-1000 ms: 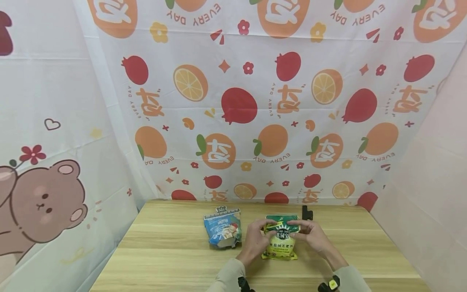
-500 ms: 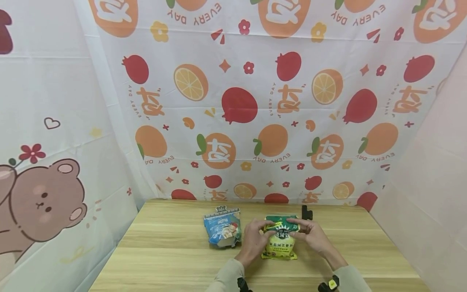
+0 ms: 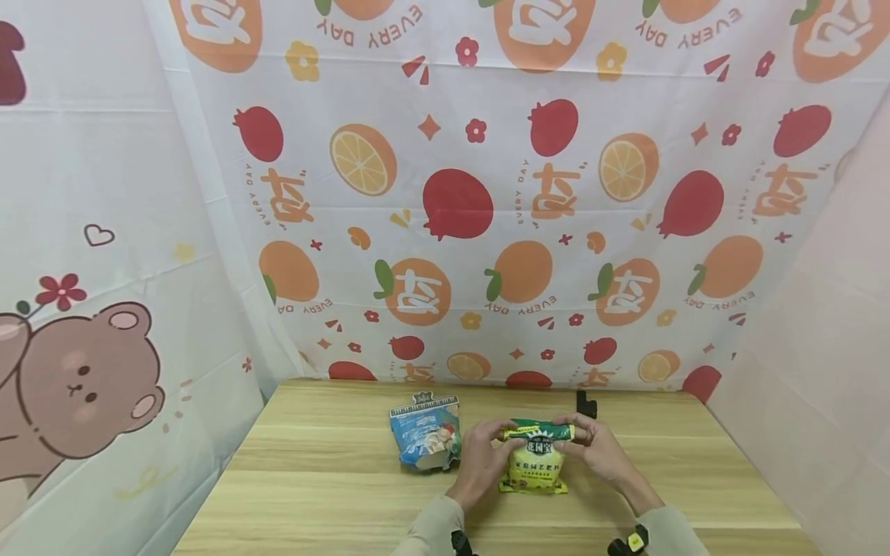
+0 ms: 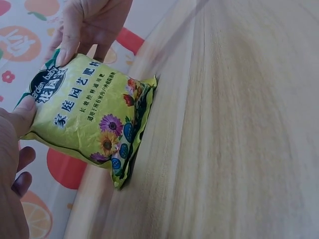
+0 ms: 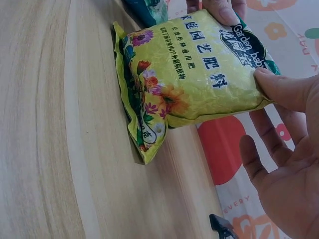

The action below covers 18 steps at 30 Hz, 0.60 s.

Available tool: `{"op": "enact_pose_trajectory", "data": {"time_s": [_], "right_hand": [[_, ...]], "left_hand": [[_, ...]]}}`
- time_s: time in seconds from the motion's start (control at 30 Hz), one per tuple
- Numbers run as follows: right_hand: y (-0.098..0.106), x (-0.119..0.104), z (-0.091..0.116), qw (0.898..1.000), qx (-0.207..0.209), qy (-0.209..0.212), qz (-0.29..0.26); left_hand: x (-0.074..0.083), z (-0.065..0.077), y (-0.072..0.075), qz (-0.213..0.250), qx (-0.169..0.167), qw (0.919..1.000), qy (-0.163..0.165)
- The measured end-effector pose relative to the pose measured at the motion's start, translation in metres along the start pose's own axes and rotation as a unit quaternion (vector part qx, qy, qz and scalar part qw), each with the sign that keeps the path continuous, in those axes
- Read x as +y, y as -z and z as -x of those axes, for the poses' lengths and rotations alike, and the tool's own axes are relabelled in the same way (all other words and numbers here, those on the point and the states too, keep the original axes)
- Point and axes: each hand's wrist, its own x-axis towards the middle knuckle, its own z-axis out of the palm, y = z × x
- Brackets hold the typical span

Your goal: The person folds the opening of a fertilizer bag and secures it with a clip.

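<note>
A yellow fertilizer bag [image 3: 534, 471] with a green top stands on the wooden table, its flower-printed bottom edge [image 5: 142, 119] against the wood. My left hand [image 3: 480, 462] pinches the upper left corner, thumb [image 4: 25, 112] on the front. At the upper right corner my right hand [image 3: 603, 455] does the same, its thumb [image 5: 281, 89] across the printed front. Between the hands the green top [image 3: 538, 430] is folded forward into a narrow band above the dark logo. The bag's back and most of my other fingertips behind it are hidden.
Left of the hands stands a crumpled blue bag [image 3: 426, 436] with a patterned strip along its top. A small black object [image 3: 586, 405] is at the table's back edge, behind my right hand. Printed cloth [image 3: 459, 293] hangs behind the wooden table [image 3: 313, 463].
The fertilizer bag's green top, upright and flat before, now folds over toward me, so its upper edge sits lower. Both hands keep their places at the corners; the blue bag stays put.
</note>
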Motion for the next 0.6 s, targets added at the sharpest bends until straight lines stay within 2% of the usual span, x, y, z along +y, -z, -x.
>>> {"op": "enact_pose_trajectory", "data": {"time_s": [0.23,0.6], "right_hand": [[0.002,0.001,0.006,1.000,0.003,0.003,0.018],[0.001,0.004,0.014,0.997,0.039,-0.030,0.067]], "left_hand": [[0.002,0.005,-0.002,-0.023,0.009,0.9996,-0.014],[0.007,0.014,-0.004,-0.055,0.031,0.9976,-0.028]]}}
